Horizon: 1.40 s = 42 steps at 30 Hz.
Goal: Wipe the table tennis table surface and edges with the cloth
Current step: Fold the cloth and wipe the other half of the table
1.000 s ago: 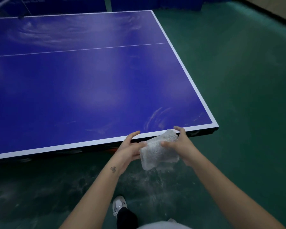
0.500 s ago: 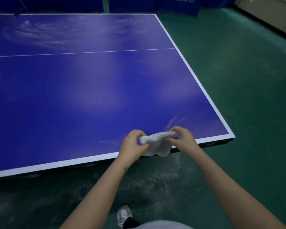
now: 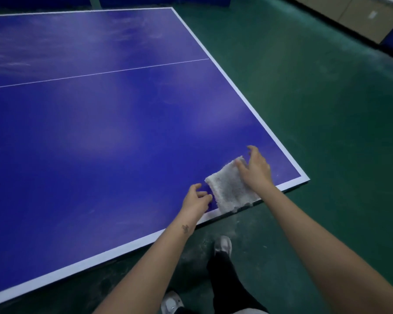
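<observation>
So the cloth (image 3: 230, 186) is laid out flat on the blue worktop (image 3: 104, 137), right at the near right corner, folded into a rough rectangle. Its near end is draped a bit over the white border line (image 3: 82, 265) that runs along the near edge, so a fringe of it is hung just past the edge. It's white and looks fluffy, kind of a towel texture.

The right hand (image 3: 255, 171) is rested on the far right part of the cloth, palm down. Its fingers (image 3: 251, 148) are spread and loosely open, not curled around anything, so the cloth is pressed from above rather than pinched. The thumb is seen lying on the cloth's far edge.

The left hand (image 3: 196, 199) is held just beside the cloth's left edge, over the worktop. Its fingers (image 3: 207, 197) are half curled with a gap left between thumb and the rest, and nothing is gripped in them. The fingertips are right next to the cloth; whether it's actually touched there can't be told. A small dark mark is visible on the left forearm near the wrist.

Faint smeary streaks are seen on the far left part of the worktop, past the thin white centre line (image 3: 100, 73).

Below the near edge, a green floor (image 3: 327, 109) is seen, scuffed and dusty near the feet. A white shoe (image 3: 223, 245) and dark trouser leg are visible between the forearms.
</observation>
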Available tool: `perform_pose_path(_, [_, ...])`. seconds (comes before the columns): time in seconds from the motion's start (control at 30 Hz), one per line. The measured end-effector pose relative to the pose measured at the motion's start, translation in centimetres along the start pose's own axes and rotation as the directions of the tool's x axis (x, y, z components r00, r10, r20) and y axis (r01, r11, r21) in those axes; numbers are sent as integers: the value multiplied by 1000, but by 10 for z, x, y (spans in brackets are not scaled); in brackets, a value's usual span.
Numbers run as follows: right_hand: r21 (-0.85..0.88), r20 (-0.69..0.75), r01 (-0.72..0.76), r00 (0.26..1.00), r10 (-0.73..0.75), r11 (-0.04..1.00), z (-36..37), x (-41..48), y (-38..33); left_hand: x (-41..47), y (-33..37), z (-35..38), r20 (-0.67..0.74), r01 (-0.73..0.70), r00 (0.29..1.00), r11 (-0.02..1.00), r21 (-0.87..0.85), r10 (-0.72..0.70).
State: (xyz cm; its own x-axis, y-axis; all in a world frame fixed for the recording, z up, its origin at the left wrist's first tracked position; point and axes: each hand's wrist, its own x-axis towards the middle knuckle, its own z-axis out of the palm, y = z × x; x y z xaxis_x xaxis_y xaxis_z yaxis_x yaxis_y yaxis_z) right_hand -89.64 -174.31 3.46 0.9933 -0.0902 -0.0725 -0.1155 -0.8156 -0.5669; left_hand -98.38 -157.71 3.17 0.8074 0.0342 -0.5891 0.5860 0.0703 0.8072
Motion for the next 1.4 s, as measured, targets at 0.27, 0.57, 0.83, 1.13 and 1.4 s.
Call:
perform_pose_path(0.27, [-440, 223, 227, 965, -139, 869, 84, -10, 22, 55, -1, -46, -340, -109, 925, 975, 192, 170])
perform_pose_path(0.57, [-303, 355, 599, 793, -495, 741, 78, 26, 38, 97, 14, -60, -370, -139, 809, 761, 633, 456])
perform_pose_path(0.83, [-493, -19, -169, 983, 184, 854, -6, 65, 145, 95, 2, -70, -239, -113, 836, 580, 807, 495])
perform_pose_path(1.13, [-336, 410, 608, 782, -470, 719, 116, -14, -23, 87, 3, -75, -266, -187, 766, 598, 779, 585])
perform_pose_path(1.4, [-464, 176, 206, 975, -138, 861, 48, 177, 58, 138, 26, -69, -305, -38, 794, 544, 838, 525])
